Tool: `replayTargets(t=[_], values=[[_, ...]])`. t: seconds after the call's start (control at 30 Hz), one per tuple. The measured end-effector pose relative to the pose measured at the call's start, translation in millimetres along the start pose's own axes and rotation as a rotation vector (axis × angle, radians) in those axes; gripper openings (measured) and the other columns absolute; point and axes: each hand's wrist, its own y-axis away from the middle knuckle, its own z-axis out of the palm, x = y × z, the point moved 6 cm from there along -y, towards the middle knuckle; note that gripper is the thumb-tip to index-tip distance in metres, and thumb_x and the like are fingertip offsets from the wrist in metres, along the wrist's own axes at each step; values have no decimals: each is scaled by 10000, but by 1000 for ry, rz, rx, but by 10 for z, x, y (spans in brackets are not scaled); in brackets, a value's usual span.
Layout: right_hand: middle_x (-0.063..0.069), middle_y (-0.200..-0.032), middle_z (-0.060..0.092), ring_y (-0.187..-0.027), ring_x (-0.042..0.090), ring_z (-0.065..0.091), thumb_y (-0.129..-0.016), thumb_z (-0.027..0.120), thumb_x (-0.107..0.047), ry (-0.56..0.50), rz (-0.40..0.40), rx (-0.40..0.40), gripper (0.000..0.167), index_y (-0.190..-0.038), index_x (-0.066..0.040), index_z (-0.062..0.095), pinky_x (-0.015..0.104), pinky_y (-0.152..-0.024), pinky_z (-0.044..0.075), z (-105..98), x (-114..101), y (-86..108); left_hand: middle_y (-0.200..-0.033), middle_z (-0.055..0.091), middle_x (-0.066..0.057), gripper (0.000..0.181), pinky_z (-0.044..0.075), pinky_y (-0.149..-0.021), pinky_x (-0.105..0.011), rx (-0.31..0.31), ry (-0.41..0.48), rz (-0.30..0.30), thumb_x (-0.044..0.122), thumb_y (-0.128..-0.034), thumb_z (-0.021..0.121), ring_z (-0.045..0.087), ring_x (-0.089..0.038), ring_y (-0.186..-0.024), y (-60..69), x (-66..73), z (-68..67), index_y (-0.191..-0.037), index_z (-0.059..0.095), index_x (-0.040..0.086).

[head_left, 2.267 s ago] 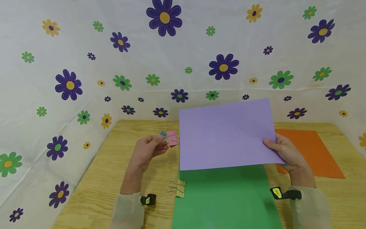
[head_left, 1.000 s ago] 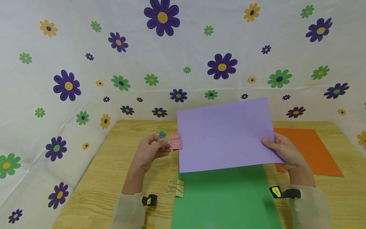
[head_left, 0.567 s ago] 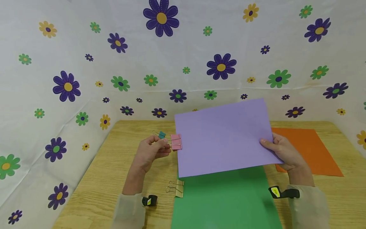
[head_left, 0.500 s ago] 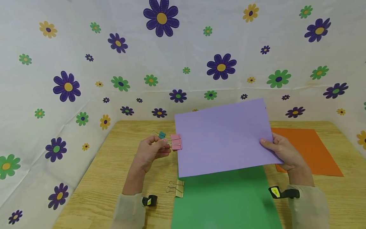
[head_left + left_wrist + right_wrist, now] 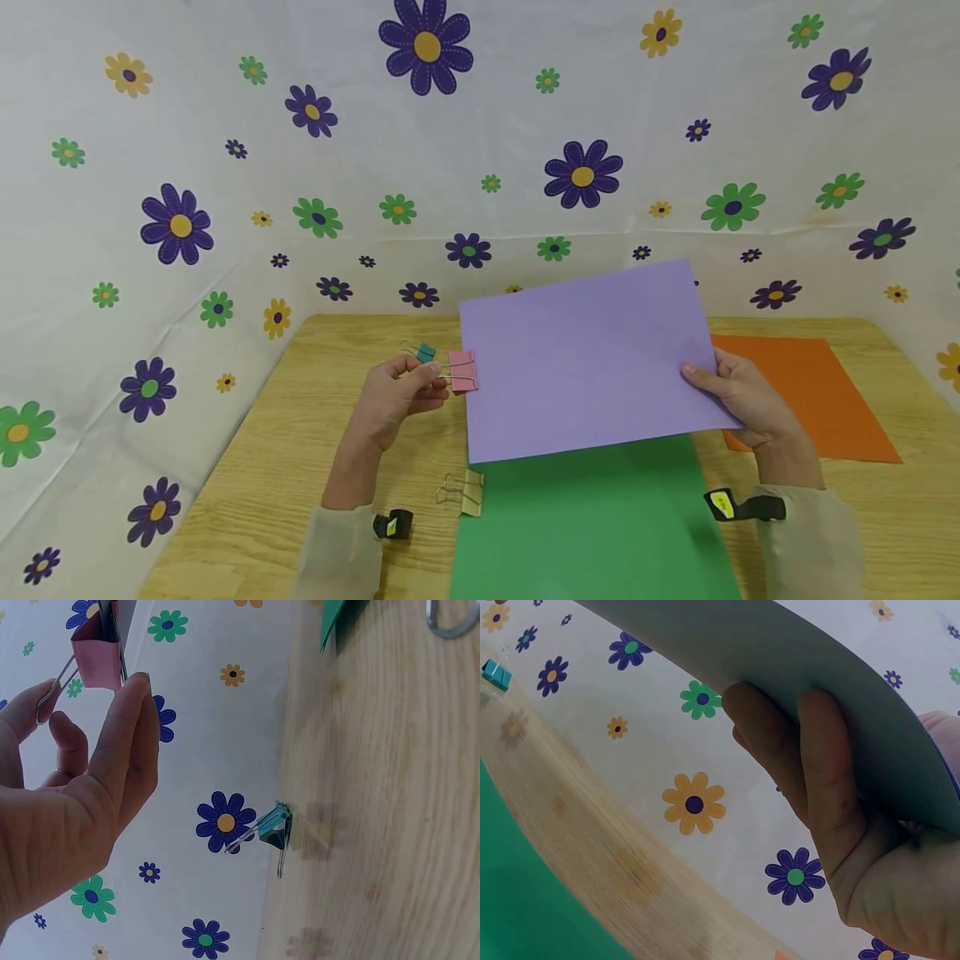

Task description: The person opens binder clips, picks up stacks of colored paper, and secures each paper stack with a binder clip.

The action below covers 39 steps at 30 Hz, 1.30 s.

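With our left hand (image 5: 393, 393) we pinch the pink clip (image 5: 462, 371) by its handles, at the left edge of the purple sheet (image 5: 585, 358); our right hand (image 5: 742, 396) grips that sheet's right side above the green sheet (image 5: 585, 525). A teal clip (image 5: 426, 352) sits at the far left.

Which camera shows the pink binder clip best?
Head: the pink binder clip appears uncropped at the left edge of the purple sheet. Left wrist shows it closer but cropped at top; right wrist misses it.
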Motion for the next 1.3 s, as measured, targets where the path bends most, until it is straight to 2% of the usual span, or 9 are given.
replayTargets(t=[0.47, 0.7, 0.97, 1.2, 1.3], values=[[60, -956, 760, -781, 236, 749, -1017, 554, -85, 43, 27, 34, 204, -1202, -171, 563, 340, -645, 592, 11, -5, 0, -907, 694, -135, 189, 598, -773, -356, 2, -70, -5, 153, -974, 638, 728, -218, -803, -7, -9, 20, -887, 564, 2], [63, -976, 759, -796, 240, 748, -1024, 539, -82, 41, 38, 20, 208, -1220, -151, 540, 343, -659, 593, 26, 15, 2, -934, 683, -154, 197, 597, -776, -346, -1, -93, -11, 157, -971, 642, 723, -217, -815, -1, -37, 14, -862, 542, 28], [69, -994, 756, -810, 256, 748, -1022, 543, -84, 48, 45, 22, 325, -1334, -50, 459, 352, -663, 593, 46, 2, 6, -923, 685, -134, 197, 595, -786, -348, -3, -82, -11, 141, -968, 646, 721, -199, -816, -1, -14, 34, -850, 546, 18], [65, -973, 759, -791, 242, 748, -1022, 542, -80, 45, 43, 19, 237, -1254, -111, 504, 340, -653, 593, 69, -2, 3, -893, 692, -128, 189, 597, -774, -346, 0, -85, -5, 140, -966, 650, 724, -205, -802, 9, -6, 40, -863, 562, 8], [64, -977, 759, -790, 240, 748, -1024, 538, -79, 48, 39, 14, 263, -1282, -94, 490, 341, -653, 593, 77, 2, -3, -884, 687, -120, 187, 596, -781, -353, -9, -82, -3, 141, -966, 649, 724, -195, -795, 13, -7, 46, -870, 564, 6]])
